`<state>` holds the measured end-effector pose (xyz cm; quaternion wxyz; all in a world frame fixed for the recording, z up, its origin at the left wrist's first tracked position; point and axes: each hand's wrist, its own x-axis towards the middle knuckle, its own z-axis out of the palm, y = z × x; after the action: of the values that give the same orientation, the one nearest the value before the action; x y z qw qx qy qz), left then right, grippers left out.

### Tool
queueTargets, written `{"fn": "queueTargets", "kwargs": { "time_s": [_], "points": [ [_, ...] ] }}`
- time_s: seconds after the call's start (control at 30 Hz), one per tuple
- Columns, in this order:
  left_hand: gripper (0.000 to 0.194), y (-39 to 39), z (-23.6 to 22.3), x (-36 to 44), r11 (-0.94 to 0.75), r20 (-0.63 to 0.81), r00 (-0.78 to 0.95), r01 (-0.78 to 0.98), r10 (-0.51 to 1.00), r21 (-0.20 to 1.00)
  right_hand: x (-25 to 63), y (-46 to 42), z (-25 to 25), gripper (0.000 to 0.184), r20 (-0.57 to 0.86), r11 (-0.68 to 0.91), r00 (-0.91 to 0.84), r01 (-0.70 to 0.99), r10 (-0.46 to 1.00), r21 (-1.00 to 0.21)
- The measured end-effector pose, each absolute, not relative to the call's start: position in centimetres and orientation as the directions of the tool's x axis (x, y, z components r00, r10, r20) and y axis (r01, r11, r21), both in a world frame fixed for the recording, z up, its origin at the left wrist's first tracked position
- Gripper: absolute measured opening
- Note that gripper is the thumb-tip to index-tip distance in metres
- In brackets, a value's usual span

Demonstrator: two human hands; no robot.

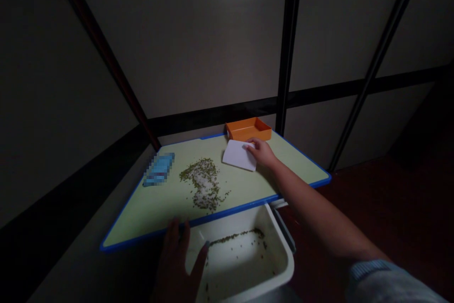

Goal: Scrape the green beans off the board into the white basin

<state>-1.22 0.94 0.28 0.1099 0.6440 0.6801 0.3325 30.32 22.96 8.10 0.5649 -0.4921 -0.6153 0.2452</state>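
White card (236, 155) in right hand (263, 152)

Dim light leaves a soft glare on the panel (220, 33) at top centre, the left hand (177, 260) in shadow at lower centre, murky side edges, and a pixelated blue object (159, 169) left of centre.

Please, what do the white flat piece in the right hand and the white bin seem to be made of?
The white flat piece: perhaps stiff plastic or card, matte; it does not sag and shows no shine, so both are possible.
The white bin: probably moulded plastic, smooth, judging by its rounded corners and thick rim.
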Motion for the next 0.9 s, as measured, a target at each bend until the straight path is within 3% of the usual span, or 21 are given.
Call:
{"fn": "queueTargets", "kwargs": {
  "time_s": [0.17, 0.27, 0.53, 0.9],
  "points": [
    [0.076, 0.8, 0.7, -1.2, -0.068, 0.282, -0.122, 0.812, 0.952, 0.580, 29.3, 23.3, 8.1, 0.021, 0.458, 0.357, 0.064, 0.535, 0.887, -0.766],
    [0.076, 0.9, 0.6, -1.1, -0.072, 0.302, -0.124, 0.825, 0.945, 0.561, 28.4, 23.8, 8.1, 0.022, 0.443, 0.350, 0.037, 0.556, 0.896, -0.754],
    [0.070, 0.6, 0.2, -1.3, -0.100, 0.304, -0.091, 0.824, 0.948, 0.557, 27.3, 24.8, 7.5, 0.021, 0.455, 0.449, -0.087, 0.401, 0.886, -0.798],
    [0.076, 0.8, 0.8, -0.8, -0.057, 0.298, -0.135, 0.829, 0.945, 0.556, 27.9, 24.7, 7.6, 0.021, 0.425, 0.445, -0.133, 0.212, 0.895, -0.870]
  ]
}}
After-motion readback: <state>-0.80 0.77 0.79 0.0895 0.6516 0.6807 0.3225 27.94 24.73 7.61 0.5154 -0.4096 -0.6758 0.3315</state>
